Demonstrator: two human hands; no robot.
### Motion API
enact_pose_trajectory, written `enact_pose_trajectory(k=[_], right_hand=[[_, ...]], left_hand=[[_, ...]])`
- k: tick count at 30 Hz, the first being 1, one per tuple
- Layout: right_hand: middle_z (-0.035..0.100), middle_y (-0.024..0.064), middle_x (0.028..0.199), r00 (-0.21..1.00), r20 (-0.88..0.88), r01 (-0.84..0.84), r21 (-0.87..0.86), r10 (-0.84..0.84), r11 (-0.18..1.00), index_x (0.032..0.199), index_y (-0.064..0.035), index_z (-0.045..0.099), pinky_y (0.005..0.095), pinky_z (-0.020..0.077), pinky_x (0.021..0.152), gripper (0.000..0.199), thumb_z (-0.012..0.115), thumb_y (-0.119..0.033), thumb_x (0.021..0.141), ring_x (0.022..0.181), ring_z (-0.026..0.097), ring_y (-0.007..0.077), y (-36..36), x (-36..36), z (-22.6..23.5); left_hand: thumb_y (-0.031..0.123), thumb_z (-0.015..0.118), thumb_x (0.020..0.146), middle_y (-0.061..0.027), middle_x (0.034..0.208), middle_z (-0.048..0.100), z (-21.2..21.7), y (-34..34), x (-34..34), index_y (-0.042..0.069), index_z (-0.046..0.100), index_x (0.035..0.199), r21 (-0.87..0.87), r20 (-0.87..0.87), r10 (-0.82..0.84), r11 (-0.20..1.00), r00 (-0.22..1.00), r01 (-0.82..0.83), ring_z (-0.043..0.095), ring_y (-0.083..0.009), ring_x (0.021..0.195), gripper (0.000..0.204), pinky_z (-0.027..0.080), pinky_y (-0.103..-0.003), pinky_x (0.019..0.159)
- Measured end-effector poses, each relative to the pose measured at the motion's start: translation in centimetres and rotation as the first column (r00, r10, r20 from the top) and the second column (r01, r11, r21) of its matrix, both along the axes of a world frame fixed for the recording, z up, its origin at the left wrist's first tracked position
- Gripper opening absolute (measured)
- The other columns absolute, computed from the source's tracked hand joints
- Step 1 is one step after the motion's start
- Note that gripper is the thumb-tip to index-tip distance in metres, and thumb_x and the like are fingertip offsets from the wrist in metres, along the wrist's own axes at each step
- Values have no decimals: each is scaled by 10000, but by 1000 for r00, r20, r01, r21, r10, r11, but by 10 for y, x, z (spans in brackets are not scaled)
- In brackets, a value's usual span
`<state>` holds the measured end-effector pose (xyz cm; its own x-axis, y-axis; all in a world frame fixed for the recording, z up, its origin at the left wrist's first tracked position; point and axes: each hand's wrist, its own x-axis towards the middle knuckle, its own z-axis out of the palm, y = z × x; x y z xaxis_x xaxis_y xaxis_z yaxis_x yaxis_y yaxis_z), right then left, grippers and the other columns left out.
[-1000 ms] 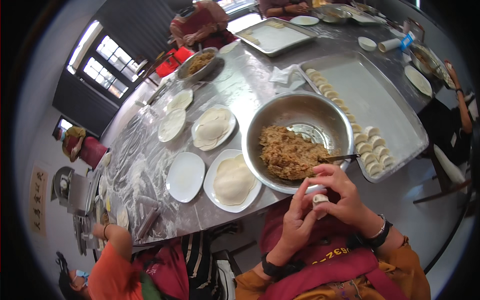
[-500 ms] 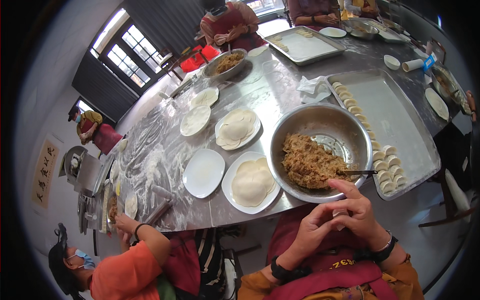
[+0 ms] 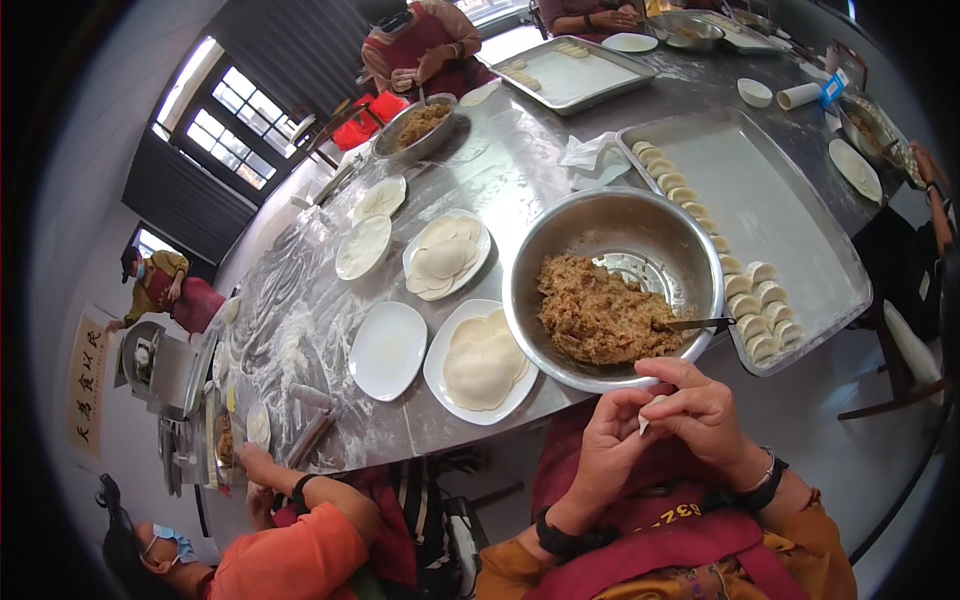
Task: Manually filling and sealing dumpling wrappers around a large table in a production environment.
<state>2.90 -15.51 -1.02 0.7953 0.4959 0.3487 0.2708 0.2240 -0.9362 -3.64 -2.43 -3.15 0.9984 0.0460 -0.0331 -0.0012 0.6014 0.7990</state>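
Note:
My left hand (image 3: pixel 610 440) and my right hand (image 3: pixel 708 425) meet in front of my apron, fingers closed around a small white dumpling (image 3: pixel 648 412). Most of it is covered by my fingers. Just beyond them sits a steel bowl (image 3: pixel 540 222) of brown filling (image 3: pixel 595 315), with a dark-handled utensil (image 3: pixel 690 323) stuck in it. A white plate of round wrappers (image 3: pixel 480 370) lies left of the bowl. To its right, folded dumplings (image 3: pixel 765 310) line the left side of a metal tray (image 3: pixel 800 230).
Left of the wrappers is a bare white plate (image 3: pixel 388 352); farther back stands another plate of wrappers (image 3: pixel 447 255). Flour covers the left of the steel table (image 3: pixel 290 310). A co-worker in an orange shirt (image 3: pixel 295 545) sits at my left. Other people work across the table.
My view has turned slightly, so the table things sit further left. My hands stay together on the dumpling, fingers shifted along it. The co-worker at left has moved an arm.

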Motion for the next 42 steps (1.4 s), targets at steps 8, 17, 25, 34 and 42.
enact_pose_trajectory(k=[8,17,25,34,42], right_hand=[[597,172,1142,995,-15,98,-20,-99,995,887,-8,674,313,490,843,148,670,5,740,1055,576,253,5,-2,10],[578,176,1185,956,251,160,-16,-151,987,990,-5,660,337,479,852,251,671,-9,739,996,598,268,-2,7,-3],[595,171,1145,923,316,235,-11,-220,972,1016,1,639,408,415,943,207,558,-114,864,1107,536,338,0,9,-5],[581,169,1167,906,337,273,-7,-254,962,1092,10,597,417,395,955,362,598,-263,854,1151,505,342,-5,9,-8],[606,162,1122,741,634,376,-121,-220,919,1005,0,623,448,393,937,271,533,-226,886,1118,532,339,-15,15,-16]], left_hand=[[-60,569,843,-107,1110,550,-2,-1,0,31,440,1093,-88,-6,-25,996,1000,25,555,-164,1033,296,461,-274,886],[-11,575,834,-98,1169,518,18,-4,2,41,397,1265,-226,-42,-71,972,997,60,491,-204,1124,469,422,-345,956],[349,556,897,-84,1173,511,17,-2,8,42,386,1267,-308,-35,-157,941,987,139,508,-177,1059,511,412,-300,880],[412,537,894,-100,1261,465,8,-3,8,32,338,1311,-423,2,-234,881,972,213,468,-217,1167,598,389,-345,958],[435,516,899,-92,1257,469,5,-6,9,30,328,1315,-433,8,-252,871,968,230,465,-200,1173,610,367,-356,1010]])
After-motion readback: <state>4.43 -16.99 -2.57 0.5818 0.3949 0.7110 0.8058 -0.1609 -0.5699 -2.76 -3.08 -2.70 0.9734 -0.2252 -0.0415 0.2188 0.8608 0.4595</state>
